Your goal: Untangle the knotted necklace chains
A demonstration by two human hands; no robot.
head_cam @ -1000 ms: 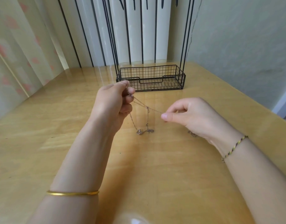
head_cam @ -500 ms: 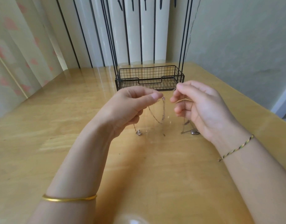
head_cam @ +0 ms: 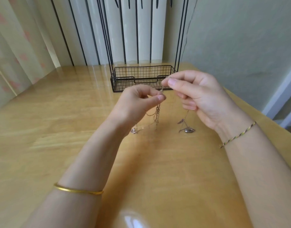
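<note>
Thin tangled necklace chains [head_cam: 158,112] hang above the wooden table [head_cam: 59,129] between both hands. My left hand [head_cam: 135,106] pinches the chains between thumb and forefinger just above a knotted bunch. My right hand [head_cam: 195,92], slightly higher and to the right, pinches a strand at its fingertips, and another strand drops below its palm. A small pendant [head_cam: 133,130] lies on the table under my left hand. A leaf charm [head_cam: 180,121] dangles and a heart-shaped pendant [head_cam: 188,130] rests on the table under my right hand.
A black wire basket [head_cam: 141,74] on a tall wire stand sits at the back of the table, just behind the hands. Curtains hang at left, a wall at right. A gold bangle is on my left wrist, a braided cord on my right.
From a stretched-apart hold, both hands came together; my right hand rose and moved in toward the left. The chains now hang down in loops instead of running taut between the hands.
</note>
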